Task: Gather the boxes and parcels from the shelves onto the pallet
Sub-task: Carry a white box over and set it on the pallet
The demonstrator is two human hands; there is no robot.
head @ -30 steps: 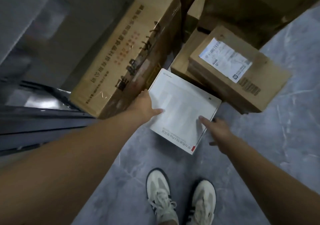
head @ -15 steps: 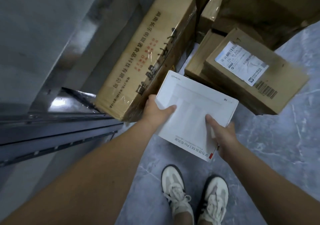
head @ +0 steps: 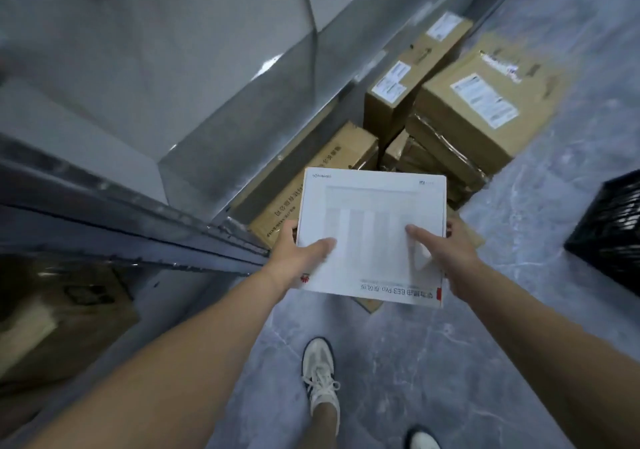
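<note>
Parcel: white box, flat, printed face up (the text along its near edge reads upside down from here), held level in the air above the floor at the centre of the view.

Left hand: grip clamped on the white box's left edge, thumb on top, fingers curled under.

Right hand: grip clamped on the right edge, thumb on top, fingers at the side and beneath.

Long carton: brown, printed characters, on the floor at 12 o'clock beyond the white box, against the foot of the metal shelving.

Stacked cartons: brown, taped, shipping label on top, at 1 o'clock.

Narrow carton: white labels, touching the stack's left side.

Black crate: lattice walls, at 3 o'clock, cut by the frame.

Shelved carton: dim, at 8 o'clock, on a lower shelf.

Shoes: pale, at 6 o'clock.
</note>
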